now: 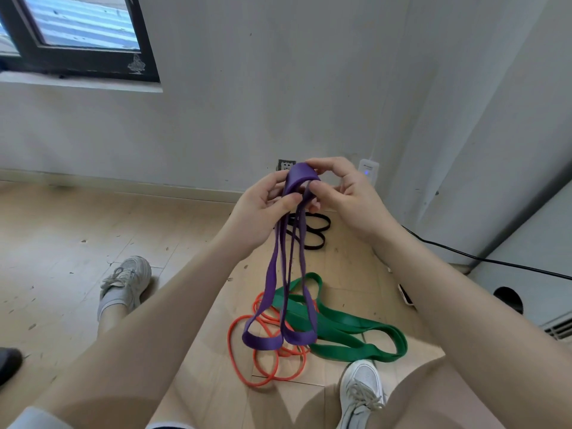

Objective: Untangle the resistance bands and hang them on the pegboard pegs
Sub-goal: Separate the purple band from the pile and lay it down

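A purple resistance band (274, 274) hangs folded in front of me, its two lower loops dangling just above the floor. My left hand (263, 209) pinches its strands near the top between thumb and fingers. My right hand (343, 193) grips the folded top of the same band. Below lie a green band (346, 326) and a thin orange band (263, 360), overlapping each other on the wooden floor. A black band (315, 233) lies farther off near the wall. No pegboard is in view.
My two white sneakers (127, 283) (360, 391) rest on the floor either side of the bands. A wall socket (286, 165) and a white plugged device (368, 170) sit low on the wall. A black cable (483, 258) runs right toward a white cabinet (532, 274).
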